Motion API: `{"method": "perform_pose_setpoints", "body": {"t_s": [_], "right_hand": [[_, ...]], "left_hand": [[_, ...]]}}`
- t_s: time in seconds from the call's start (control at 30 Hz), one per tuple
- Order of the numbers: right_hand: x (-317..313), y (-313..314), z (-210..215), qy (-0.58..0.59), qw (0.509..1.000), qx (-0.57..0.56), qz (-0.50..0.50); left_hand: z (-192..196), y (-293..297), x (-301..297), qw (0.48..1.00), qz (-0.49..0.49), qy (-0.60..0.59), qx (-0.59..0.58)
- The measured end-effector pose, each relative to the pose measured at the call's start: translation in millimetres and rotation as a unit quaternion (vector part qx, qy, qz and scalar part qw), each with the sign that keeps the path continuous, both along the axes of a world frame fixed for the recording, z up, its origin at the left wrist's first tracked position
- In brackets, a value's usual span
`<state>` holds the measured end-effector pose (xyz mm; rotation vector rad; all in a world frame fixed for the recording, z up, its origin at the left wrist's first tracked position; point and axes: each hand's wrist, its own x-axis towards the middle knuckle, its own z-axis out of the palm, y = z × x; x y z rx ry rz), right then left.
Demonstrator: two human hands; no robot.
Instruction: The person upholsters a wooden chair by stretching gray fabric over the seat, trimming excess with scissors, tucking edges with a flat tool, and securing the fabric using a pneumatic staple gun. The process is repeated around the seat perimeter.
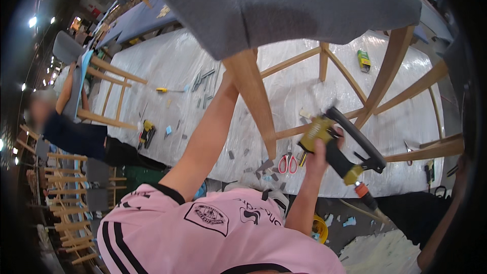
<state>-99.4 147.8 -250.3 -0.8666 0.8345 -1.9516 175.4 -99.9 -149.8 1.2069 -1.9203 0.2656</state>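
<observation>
Head view: a grey fabric-covered chair with pale wooden legs and stretchers (324,7) fills the upper middle, looming over the near part of a counter wrapped in clear, glossy film (142,71); whether all its feet touch down cannot be told. The right hand (318,155) is closed around an olive-yellow and black pneumatic gun (341,160), fingers wrapped about the grip near the head, just beside a lower stretcher. The left hand (231,78) reaches up behind the nearest leg and is mostly hidden (so how far its fingers are open, and whether they hold the chair, cannot be told).

Close below that leg lie red-handled scissors (287,164) and scattered dark grey scraps (265,168). Farther left are slender grey metal strips (205,83), a yellow-handled screwdriver (170,90) and a second yellow-and-black power tool (147,134); a green-and-yellow box (363,61) sits beyond the stretchers. At far left, a co-worker in a dark top (76,134) is beside another grey chair (68,45).

A careless trigger squeeze could mark the wood or hurt the concealed hand. The slick film might let a leg slide if support is uneven, and a snagged air line could jerk the gun sideways.
</observation>
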Motion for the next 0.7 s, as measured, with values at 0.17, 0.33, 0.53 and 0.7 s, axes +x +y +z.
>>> {"method": "perform_pose_setpoints", "body": {"t_s": [0.17, 0.33, 0.53, 0.7], "right_hand": [[30, -56, 130, 0.293, 0.946, -0.096, 0.096], [45, -72, 144, 0.246, 0.947, -0.115, 0.170], [42, -67, 153, 0.281, 0.937, -0.168, 0.119], [32, -63, 175, 0.211, 0.957, -0.083, 0.183]], "left_hand": [[-54, 8, -1, 0.997, -0.038, -0.028, 0.065], [-70, 12, 1, 0.993, -0.047, -0.040, 0.097], [-72, 9, -1, 0.992, -0.052, -0.038, 0.106], [-71, 4, -8, 0.992, -0.059, -0.038, 0.108]]}}
